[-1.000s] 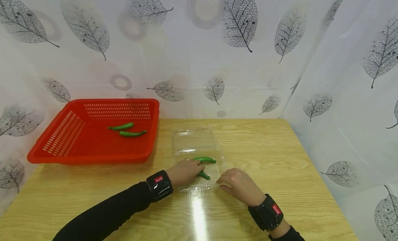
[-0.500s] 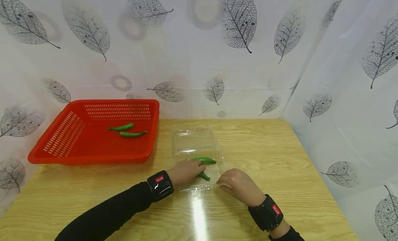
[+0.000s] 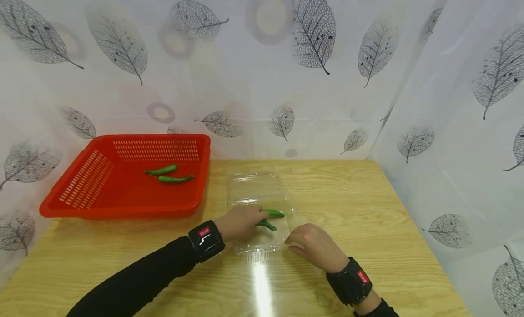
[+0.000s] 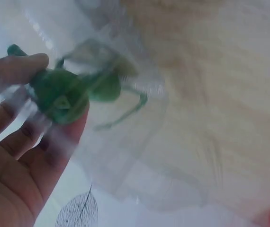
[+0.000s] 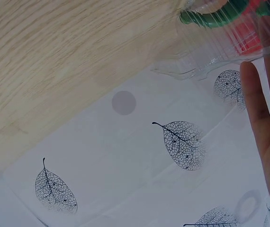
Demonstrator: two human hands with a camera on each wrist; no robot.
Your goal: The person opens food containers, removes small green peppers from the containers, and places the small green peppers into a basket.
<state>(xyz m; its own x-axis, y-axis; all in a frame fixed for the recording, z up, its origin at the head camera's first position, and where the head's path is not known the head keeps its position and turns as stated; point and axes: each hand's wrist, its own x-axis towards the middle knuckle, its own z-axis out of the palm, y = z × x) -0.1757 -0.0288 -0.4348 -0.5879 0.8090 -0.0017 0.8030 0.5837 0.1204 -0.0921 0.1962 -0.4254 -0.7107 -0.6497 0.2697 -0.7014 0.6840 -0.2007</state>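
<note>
On the table, a clear plastic clamshell container point(image 3: 282, 237) lies with its lid folded back, away from the person. Inside its near half are two green chili peppers. My left hand point(image 3: 239, 222) reaches in and pinches the nearer chili pepper point(image 3: 267, 225) between thumb and fingers; the left wrist view shows its thick end point(image 4: 61, 97) in that grip. Just beyond lies the other chili pepper point(image 3: 274, 213), partly hidden by the fingers. At the container's right edge, my right hand point(image 3: 317, 245) holds the rim point(image 5: 220, 61) between thumb and fingers.
To the left stands a red slotted plastic basket point(image 3: 123, 212). Two more chili peppers, an upper one point(image 3: 161, 170) and a lower one point(image 3: 176, 179), lie in it. A leaf-patterned curtain point(image 3: 254, 89) borders the wooden table point(image 3: 348, 198) at the back and right.
My left hand has shifted slightly left and lifted the nearer chili pepper a little, its tip moving away from the person. The right hand stays at the container's edge. The head view has tilted slightly.
</note>
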